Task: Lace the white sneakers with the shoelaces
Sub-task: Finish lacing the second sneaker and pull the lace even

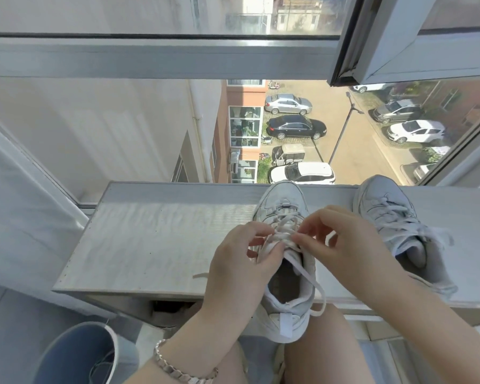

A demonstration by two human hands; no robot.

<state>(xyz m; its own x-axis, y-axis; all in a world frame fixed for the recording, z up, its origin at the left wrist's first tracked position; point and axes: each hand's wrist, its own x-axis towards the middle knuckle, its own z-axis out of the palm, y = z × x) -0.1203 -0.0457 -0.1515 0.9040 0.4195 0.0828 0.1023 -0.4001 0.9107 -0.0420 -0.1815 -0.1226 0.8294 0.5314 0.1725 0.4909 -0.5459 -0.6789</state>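
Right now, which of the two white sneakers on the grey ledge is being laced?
The white sneaker at the middle, heel overhanging the grey ledge: the left hand and right hand pinch its shoelace. The other sneaker stands apart, untouched.

Upper-floor home window ledge above parked cars.

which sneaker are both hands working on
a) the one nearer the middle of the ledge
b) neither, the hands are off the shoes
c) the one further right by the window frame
a: the left hand and right hand both pinch the shoelace over the middle sneaker; the other sneaker has no fingers on it.
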